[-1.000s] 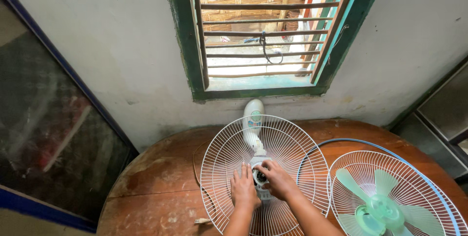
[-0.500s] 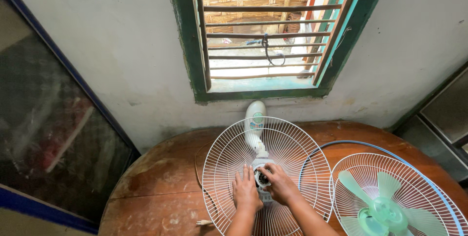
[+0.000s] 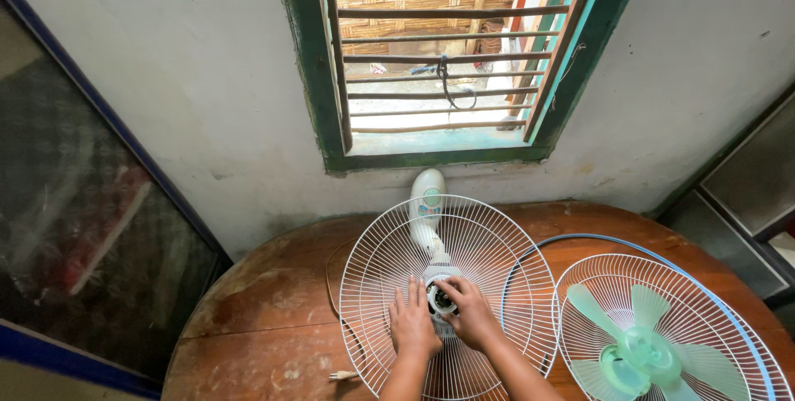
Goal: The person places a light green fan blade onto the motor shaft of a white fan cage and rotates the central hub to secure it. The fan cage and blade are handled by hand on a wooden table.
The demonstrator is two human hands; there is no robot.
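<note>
Hands on white wire fan guard (image 3: pixel 447 285): left hand (image 3: pixel 411 324) pressed flat, right hand (image 3: pixel 469 312) pinching grey hub nut (image 3: pixel 439 297). Risked slipping, nut rolling off round wooden desk (image 3: pixel 265 302).

white wire fan guard (image 3: pixel 389 260) | flat on table | motor hub (image 3: pixel 440 296) centred

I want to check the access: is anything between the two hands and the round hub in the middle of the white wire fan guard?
Nothing visible. The left hand lies flat on the white wire fan guard beside the round hub; the right hand has fingers on the hub.
</note>
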